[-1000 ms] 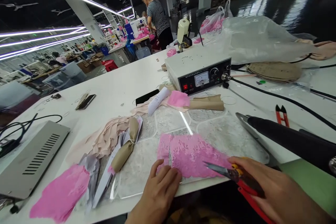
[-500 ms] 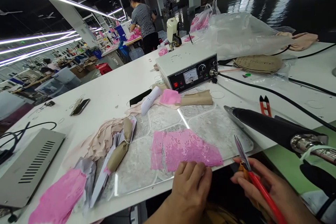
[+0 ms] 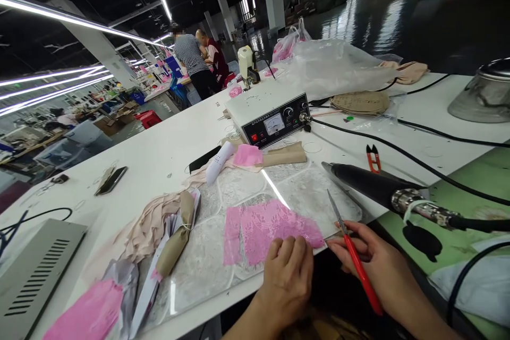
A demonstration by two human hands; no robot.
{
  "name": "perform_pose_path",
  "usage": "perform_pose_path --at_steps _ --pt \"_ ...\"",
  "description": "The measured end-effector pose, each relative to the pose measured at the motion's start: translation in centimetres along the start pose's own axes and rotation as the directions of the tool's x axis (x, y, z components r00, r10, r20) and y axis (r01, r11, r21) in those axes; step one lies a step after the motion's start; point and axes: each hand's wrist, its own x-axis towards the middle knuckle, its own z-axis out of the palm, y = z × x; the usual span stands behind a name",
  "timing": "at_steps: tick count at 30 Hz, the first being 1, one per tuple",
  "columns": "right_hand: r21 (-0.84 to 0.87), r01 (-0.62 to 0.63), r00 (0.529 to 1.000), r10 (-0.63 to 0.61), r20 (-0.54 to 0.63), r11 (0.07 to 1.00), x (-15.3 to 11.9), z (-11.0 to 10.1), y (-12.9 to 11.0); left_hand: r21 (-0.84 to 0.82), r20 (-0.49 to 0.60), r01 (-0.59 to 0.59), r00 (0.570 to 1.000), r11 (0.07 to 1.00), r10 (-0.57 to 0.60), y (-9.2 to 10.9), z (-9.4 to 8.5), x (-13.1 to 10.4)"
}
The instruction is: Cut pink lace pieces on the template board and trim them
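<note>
A piece of pink lace fabric (image 3: 266, 231) lies spread on the clear-covered, stone-patterned mat (image 3: 207, 276), with a narrow strip parted off by a slit at its left end. My left hand (image 3: 289, 268) is closed at the lace's lower edge, knuckles up; its fingertips are hidden, so whatever they pinch does not show. Between the fingers and thumb of my right hand (image 3: 370, 255) is a slim red-handled tool (image 3: 358, 268) with a pointed metal tip. That tip points up and away, just right of the lace. A black handheld tool with a metal tip (image 3: 366, 186) lies beyond my right hand.
A control box with a dial (image 3: 274, 125) stands behind the mat, its cable (image 3: 382, 143) crossing to the right. Red snips (image 3: 373, 158) lie nearby. Left are tied rolled bundles (image 3: 175, 247), beige fabric (image 3: 151, 223) and a grey vented box (image 3: 43, 276). Two people (image 3: 195, 61) are farther back.
The view has shifted right, so most things sit farther left. The red-handled tool has turned in my right hand and its tip is nearer the lace. A second person shows behind.
</note>
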Motion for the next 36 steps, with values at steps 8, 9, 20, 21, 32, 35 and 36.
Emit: perform_pose_path --at_steps 8,9,20,21,32,35,36 --pt "-0.028 -0.043 0.999 0.043 -0.025 0.999 -0.2 0.8 -2.1 -0.101 -0.071 -0.006 0.997 0.995 -0.002 -0.2 0.5 -0.3" --pt "-0.026 -0.037 0.999 0.037 -0.019 0.999 -0.2 0.9 -2.2 -0.141 -0.085 -0.001 0.996 0.990 -0.011 -0.1 0.4 -0.4" --pt "-0.057 0.006 0.997 -0.010 -0.072 0.998 0.0 1.5 -1.3 -0.872 0.109 0.252 0.936 0.420 -0.334 1.3 0.4 -4.1" --pt "-0.071 0.014 0.995 -0.021 -0.095 0.997 0.1 1.6 -1.3 -0.891 0.127 0.261 0.929 0.371 -0.347 1.5 0.7 -4.6" --pt "-0.152 0.053 0.979 -0.081 -0.184 0.987 -0.2 2.3 -1.7 -0.370 0.763 0.381 0.645 -0.847 -0.043 3.4 1.2 -4.7" --pt "-0.153 0.069 0.974 -0.100 -0.205 0.986 -0.1 2.4 -1.5 -0.252 0.750 0.268 0.661 -0.930 -0.012 3.7 1.1 -4.0" --pt "-0.154 0.074 0.972 -0.106 -0.211 0.985 -0.1 2.4 -1.4 -0.217 0.746 0.244 0.666 -0.945 0.000 3.9 1.2 -3.9"
